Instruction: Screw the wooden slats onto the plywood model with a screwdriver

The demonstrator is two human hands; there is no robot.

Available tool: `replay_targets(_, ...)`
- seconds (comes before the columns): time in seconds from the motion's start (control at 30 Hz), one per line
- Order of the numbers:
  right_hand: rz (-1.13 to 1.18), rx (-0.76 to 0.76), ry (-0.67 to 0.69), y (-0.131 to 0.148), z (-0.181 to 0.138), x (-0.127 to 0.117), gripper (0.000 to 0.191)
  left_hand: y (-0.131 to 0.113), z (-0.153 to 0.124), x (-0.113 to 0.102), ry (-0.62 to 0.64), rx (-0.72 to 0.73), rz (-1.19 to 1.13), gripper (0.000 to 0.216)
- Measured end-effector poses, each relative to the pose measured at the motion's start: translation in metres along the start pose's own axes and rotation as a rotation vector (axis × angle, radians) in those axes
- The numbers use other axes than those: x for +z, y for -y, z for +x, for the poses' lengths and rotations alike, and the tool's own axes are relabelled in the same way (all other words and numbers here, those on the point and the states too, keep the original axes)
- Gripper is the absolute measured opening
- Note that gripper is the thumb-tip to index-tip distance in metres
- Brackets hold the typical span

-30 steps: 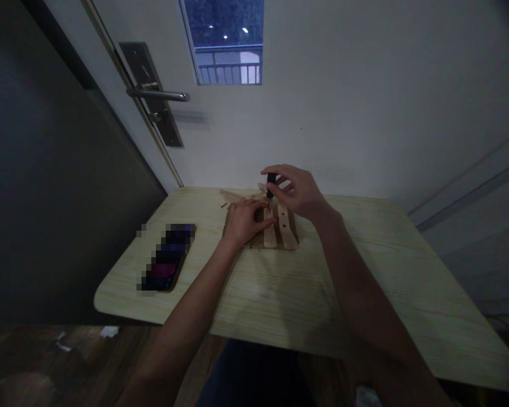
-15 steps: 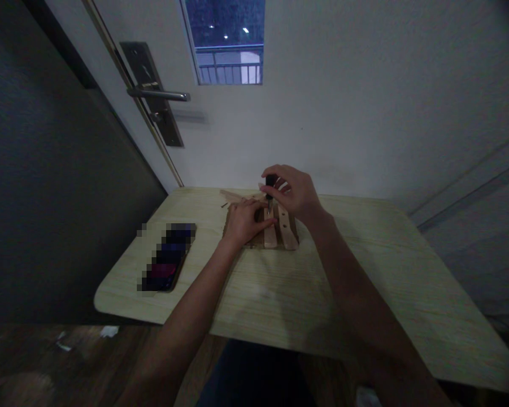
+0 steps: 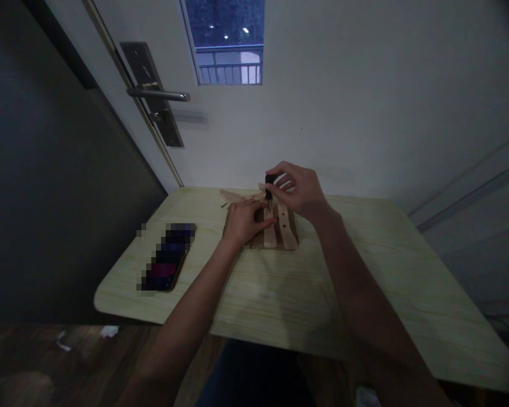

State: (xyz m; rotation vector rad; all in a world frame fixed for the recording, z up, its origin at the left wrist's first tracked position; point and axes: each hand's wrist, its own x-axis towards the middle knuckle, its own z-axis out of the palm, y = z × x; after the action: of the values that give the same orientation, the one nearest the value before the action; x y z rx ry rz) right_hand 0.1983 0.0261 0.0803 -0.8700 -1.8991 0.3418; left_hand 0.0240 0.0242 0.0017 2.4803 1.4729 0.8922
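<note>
Right hand (image 3: 299, 191): we grip screwdriver (image 3: 268, 191) | left hand (image 3: 243, 222): we hold wooden strip (image 3: 270, 238) | risk: possible slip, should our downward pressure tilt

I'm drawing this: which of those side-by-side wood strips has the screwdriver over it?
The left strip, touched by the left hand: the screwdriver stands over it. The right strip shows two dark holes.

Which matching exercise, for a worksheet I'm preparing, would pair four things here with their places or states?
1. screwdriver
2. phone
3. lever handle
4. rightmost wooden piece

A. lying on the table's left side
B. dark holes showing
C. mounted on the door
D. held upright in the right hand

Pairs: 1-D, 2-A, 3-C, 4-B
</note>
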Motion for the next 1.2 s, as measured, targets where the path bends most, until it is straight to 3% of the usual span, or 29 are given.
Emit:
replay_targets(0.17, -0.041, -0.003, -0.045, -0.0058, -0.0001, 0.0028, 0.025, -0.0001, -0.0003, -0.0013, -0.001, 0.011, 0.011, 0.038)
replay_targets(0.33, -0.085, -0.098, 0.025, -0.0048, -0.0002, 0.0020, 0.018, -0.0005, 0.0000, -0.0016, 0.001, 0.009, 0.012, 0.037)
replay_targets(0.53, -0.013, -0.060, 0.058, -0.0042, -0.0014, 0.0008, 0.032, -0.0010, 0.0001, -0.0016, 0.017, -0.006, 0.026, 0.038)
replay_targets(0.73, 0.000, -0.033, 0.060, -0.0038, 0.0011, 0.0022, 0.024, -0.0007, -0.0001, -0.0008, 0.002, -0.001, 0.040, 0.039)
replay_targets(0.87, -0.057, -0.084, 0.005, -0.0034, 0.0007, 0.0047, 0.026, 0.0002, 0.0001, 0.0003, -0.002, 0.009, 0.035, 0.040)
replay_targets(1.0, -0.105, -0.123, 0.049, -0.0054, 0.0000, 0.0044, 0.020, 0.0005, 0.0000, 0.0006, -0.006, 0.008, 0.035, 0.040)
replay_targets(1.2, -0.067, -0.074, 0.100, -0.0065, -0.0022, 0.0006, 0.038, -0.0003, -0.0008, -0.0002, 0.001, 0.002, 0.032, 0.038)
